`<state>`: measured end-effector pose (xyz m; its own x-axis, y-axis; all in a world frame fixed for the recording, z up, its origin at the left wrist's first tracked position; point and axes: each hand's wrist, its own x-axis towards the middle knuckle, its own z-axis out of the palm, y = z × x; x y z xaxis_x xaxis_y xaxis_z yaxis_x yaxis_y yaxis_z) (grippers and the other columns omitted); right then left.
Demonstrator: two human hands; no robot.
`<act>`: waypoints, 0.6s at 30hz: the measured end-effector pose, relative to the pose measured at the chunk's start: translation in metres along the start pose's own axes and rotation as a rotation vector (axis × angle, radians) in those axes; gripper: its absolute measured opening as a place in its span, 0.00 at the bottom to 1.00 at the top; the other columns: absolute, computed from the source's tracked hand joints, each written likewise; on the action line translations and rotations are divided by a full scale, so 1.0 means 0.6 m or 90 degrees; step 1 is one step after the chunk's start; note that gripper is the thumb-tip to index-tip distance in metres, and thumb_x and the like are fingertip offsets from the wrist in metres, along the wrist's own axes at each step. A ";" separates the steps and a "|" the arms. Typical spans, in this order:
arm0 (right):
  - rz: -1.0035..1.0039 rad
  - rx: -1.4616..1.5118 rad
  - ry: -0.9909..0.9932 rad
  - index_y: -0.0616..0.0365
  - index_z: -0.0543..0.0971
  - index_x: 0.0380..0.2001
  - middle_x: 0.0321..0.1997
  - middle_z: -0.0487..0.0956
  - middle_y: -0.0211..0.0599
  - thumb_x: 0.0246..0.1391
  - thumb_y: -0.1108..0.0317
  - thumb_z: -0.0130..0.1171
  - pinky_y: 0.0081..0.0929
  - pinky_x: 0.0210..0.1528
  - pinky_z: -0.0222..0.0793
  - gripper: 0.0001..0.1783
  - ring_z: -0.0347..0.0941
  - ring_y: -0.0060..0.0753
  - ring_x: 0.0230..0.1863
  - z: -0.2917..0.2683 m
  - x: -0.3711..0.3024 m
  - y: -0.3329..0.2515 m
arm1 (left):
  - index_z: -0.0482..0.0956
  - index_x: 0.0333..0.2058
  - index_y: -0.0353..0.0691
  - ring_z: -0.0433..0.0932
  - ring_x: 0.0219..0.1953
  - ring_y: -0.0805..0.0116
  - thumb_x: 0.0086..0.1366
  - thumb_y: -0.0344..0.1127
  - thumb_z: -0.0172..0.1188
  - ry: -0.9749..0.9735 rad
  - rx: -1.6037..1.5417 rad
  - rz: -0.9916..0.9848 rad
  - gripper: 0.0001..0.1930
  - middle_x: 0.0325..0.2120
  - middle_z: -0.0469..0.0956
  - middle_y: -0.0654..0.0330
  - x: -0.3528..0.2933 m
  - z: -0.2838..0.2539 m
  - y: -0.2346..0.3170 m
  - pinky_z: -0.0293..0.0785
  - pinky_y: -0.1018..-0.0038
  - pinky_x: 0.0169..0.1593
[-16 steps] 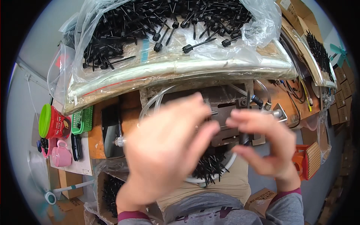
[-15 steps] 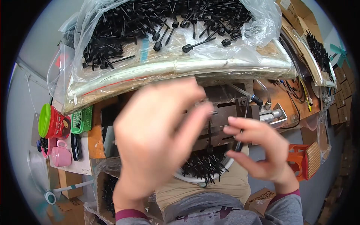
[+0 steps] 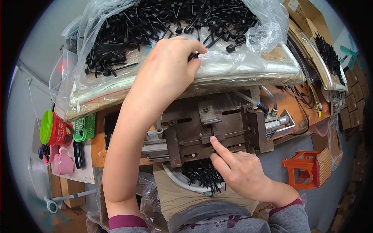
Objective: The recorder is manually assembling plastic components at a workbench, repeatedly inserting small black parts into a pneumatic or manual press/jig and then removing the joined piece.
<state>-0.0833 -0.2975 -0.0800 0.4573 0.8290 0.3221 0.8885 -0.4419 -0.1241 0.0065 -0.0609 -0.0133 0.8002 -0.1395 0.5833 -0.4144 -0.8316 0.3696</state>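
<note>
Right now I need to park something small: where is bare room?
Bare wood shows in a strip between green basket and dark panel, and a patch between the machine and the cables right of it. Crowded: the heap of black parts beyond the left hand, and the machine's middle, where the right hand touches.

Place: a workshop, shown by machine gear and parts in bulk;
Bench point(image 3: 303, 115): wooden, bearing a brown metal fixture point(image 3: 233, 129) with a silver cylinder point(image 3: 276, 123) and clear hoses point(image 3: 244, 97);
Parts: black stemmed pieces point(image 3: 112, 46) heaped in a plastic-lined tray point(image 3: 248, 73); more thin black pieces point(image 3: 328, 54) in an open carton point(image 3: 307, 42);
Boxes: cardboard ones point(image 3: 355, 93) stacked at right, near an orange stool point(image 3: 305, 169)
</note>
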 end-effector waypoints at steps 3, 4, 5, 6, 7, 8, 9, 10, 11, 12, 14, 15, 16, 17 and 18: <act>0.001 -0.001 -0.022 0.60 0.79 0.38 0.61 0.76 0.53 0.41 0.73 0.61 0.22 0.24 0.69 0.15 0.72 0.25 0.19 -0.003 0.002 -0.002 | 0.84 0.41 0.34 0.81 0.32 0.70 0.57 0.30 0.69 0.010 -0.069 -0.061 0.13 0.33 0.83 0.57 -0.026 -0.042 0.030 0.78 0.75 0.38; 0.002 0.000 -0.040 0.59 0.79 0.38 0.60 0.76 0.52 0.42 0.73 0.62 0.23 0.25 0.70 0.16 0.73 0.26 0.21 -0.011 0.004 -0.004 | 0.85 0.40 0.34 0.81 0.32 0.73 0.56 0.30 0.71 0.004 -0.096 -0.094 0.13 0.34 0.83 0.58 -0.038 -0.059 0.047 0.78 0.76 0.38; 0.015 -0.004 -0.062 0.59 0.79 0.39 0.60 0.77 0.50 0.42 0.72 0.64 0.23 0.26 0.71 0.16 0.75 0.27 0.22 -0.019 0.004 -0.004 | 0.85 0.38 0.33 0.81 0.33 0.75 0.52 0.29 0.74 0.001 -0.135 -0.116 0.14 0.39 0.83 0.57 -0.051 -0.064 0.059 0.79 0.79 0.36; 0.019 0.046 -0.062 0.58 0.79 0.40 0.59 0.78 0.48 0.42 0.71 0.67 0.24 0.28 0.73 0.18 0.78 0.30 0.26 -0.036 0.007 0.011 | 0.85 0.38 0.33 0.81 0.34 0.74 0.51 0.27 0.74 0.022 -0.165 -0.105 0.14 0.41 0.82 0.56 -0.064 -0.064 0.073 0.80 0.80 0.36; 0.019 0.099 -0.061 0.58 0.80 0.42 0.57 0.79 0.46 0.41 0.69 0.70 0.26 0.30 0.75 0.21 0.80 0.32 0.31 -0.057 0.014 0.033 | 0.85 0.38 0.33 0.82 0.35 0.74 0.49 0.25 0.75 0.043 -0.190 -0.096 0.15 0.43 0.82 0.55 -0.081 -0.065 0.086 0.81 0.80 0.36; 0.067 0.192 -0.007 0.57 0.80 0.43 0.53 0.82 0.43 0.39 0.69 0.75 0.29 0.34 0.77 0.24 0.82 0.36 0.38 -0.076 0.030 0.050 | 0.86 0.37 0.33 0.82 0.35 0.73 0.48 0.25 0.75 0.047 -0.177 -0.100 0.15 0.44 0.82 0.54 -0.101 -0.064 0.092 0.81 0.79 0.36; 0.063 0.158 0.121 0.57 0.82 0.41 0.49 0.83 0.42 0.38 0.73 0.75 0.28 0.34 0.77 0.22 0.82 0.33 0.36 -0.084 0.049 0.066 | 0.86 0.37 0.34 0.83 0.36 0.71 0.47 0.24 0.75 0.054 -0.166 -0.104 0.16 0.46 0.82 0.53 -0.120 -0.063 0.099 0.82 0.78 0.36; 0.037 0.122 0.195 0.57 0.83 0.40 0.47 0.84 0.40 0.41 0.74 0.73 0.24 0.32 0.74 0.19 0.80 0.29 0.35 -0.100 0.082 0.086 | 0.86 0.38 0.34 0.84 0.37 0.70 0.46 0.24 0.76 0.033 -0.129 -0.119 0.17 0.49 0.81 0.51 -0.138 -0.069 0.111 0.83 0.77 0.37; 0.024 0.069 0.269 0.57 0.83 0.40 0.44 0.84 0.37 0.44 0.76 0.71 0.20 0.30 0.70 0.16 0.78 0.25 0.33 -0.120 0.110 0.107 | 0.86 0.39 0.35 0.84 0.37 0.67 0.46 0.25 0.76 0.013 -0.101 -0.074 0.18 0.52 0.80 0.49 -0.152 -0.065 0.114 0.83 0.76 0.38; 0.010 0.027 0.345 0.57 0.84 0.39 0.42 0.85 0.34 0.47 0.78 0.68 0.17 0.28 0.67 0.13 0.76 0.20 0.32 -0.134 0.143 0.129 | 0.86 0.39 0.36 0.84 0.36 0.67 0.46 0.25 0.76 0.004 -0.101 -0.072 0.18 0.53 0.79 0.48 -0.170 -0.057 0.120 0.83 0.75 0.38; -0.110 -0.166 0.391 0.57 0.82 0.42 0.42 0.84 0.32 0.51 0.81 0.63 0.25 0.37 0.72 0.14 0.79 0.30 0.38 -0.165 0.226 0.197 | 0.86 0.39 0.36 0.85 0.35 0.65 0.47 0.25 0.75 -0.020 -0.127 -0.080 0.17 0.54 0.78 0.47 -0.200 -0.039 0.148 0.82 0.74 0.37; -0.136 -0.284 0.321 0.56 0.81 0.45 0.47 0.83 0.35 0.52 0.82 0.61 0.33 0.47 0.74 0.17 0.80 0.39 0.47 -0.179 0.261 0.232 | 0.85 0.39 0.36 0.85 0.34 0.65 0.48 0.26 0.75 -0.040 -0.151 -0.097 0.16 0.55 0.78 0.46 -0.212 -0.025 0.161 0.81 0.74 0.37; -0.084 -0.385 0.201 0.53 0.77 0.52 0.53 0.81 0.35 0.51 0.85 0.59 0.38 0.53 0.75 0.24 0.77 0.45 0.54 -0.175 0.288 0.285 | 0.85 0.38 0.34 0.85 0.34 0.65 0.49 0.27 0.74 -0.041 -0.113 -0.063 0.15 0.55 0.78 0.46 -0.220 -0.011 0.170 0.80 0.75 0.35; -0.064 -0.411 0.093 0.51 0.75 0.55 0.55 0.80 0.35 0.49 0.86 0.58 0.38 0.55 0.75 0.30 0.76 0.45 0.56 -0.164 0.316 0.310 | 0.84 0.36 0.33 0.84 0.32 0.65 0.49 0.28 0.73 -0.041 -0.083 -0.059 0.14 0.54 0.78 0.48 -0.228 0.003 0.173 0.79 0.75 0.34; -0.042 -0.437 -0.015 0.49 0.72 0.59 0.57 0.79 0.36 0.48 0.88 0.57 0.38 0.57 0.75 0.35 0.75 0.45 0.57 -0.157 0.336 0.324 | 0.84 0.36 0.34 0.83 0.33 0.65 0.49 0.27 0.73 -0.037 -0.077 -0.067 0.14 0.54 0.78 0.48 -0.238 0.014 0.175 0.79 0.75 0.34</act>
<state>0.1778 -0.2486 0.0492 0.4102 0.8658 0.2866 0.6920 -0.5002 0.5205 -0.1476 -0.1331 -0.0639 0.8640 -0.0885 0.4956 -0.3731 -0.7734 0.5124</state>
